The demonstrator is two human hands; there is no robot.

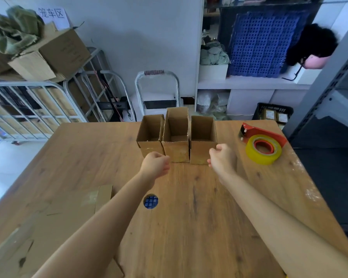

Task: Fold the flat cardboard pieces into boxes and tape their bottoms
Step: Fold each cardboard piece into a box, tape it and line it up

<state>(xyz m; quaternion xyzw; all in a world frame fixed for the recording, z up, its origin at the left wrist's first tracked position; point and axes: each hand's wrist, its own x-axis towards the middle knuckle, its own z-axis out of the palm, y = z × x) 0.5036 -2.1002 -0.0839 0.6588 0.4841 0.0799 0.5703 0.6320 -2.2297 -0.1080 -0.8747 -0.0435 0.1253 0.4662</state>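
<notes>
So, from my end I'm looking at a wooden desk [199, 207] with a small round hole [150, 201] in it, and something blue and gridded shows through the hole. Behind the desk there's a white wall and a paper sign [51, 14]. Metal roll cages [28, 109] sit on the left with a big brown carton [54, 53] on top. A white shelf [249, 84] on the right has a blue perforated panel [257, 45] leaning on it. A grey metal rack [329, 87] runs along the right edge.

Three folded boxes stand upright in a row at the far middle of the desk, side by side, tops open: the left box [150, 135], the middle box [176, 151] and the right box [202, 131]. The flat cardboard pieces [64, 213] lie at the near left corner. The red tape dispenser [263, 133] with its yellow tape roll [263, 157] lies off to the right of the boxes, not touching them.

Left hand [156, 163] hangs just in front of the left and middle boxes, fingers loosely curled, nothing in it. Right hand [222, 157] is the same, loosely curled and holding nothing, right by the near corner of the right box. I can't tell if it's actually touching the cardboard.
</notes>
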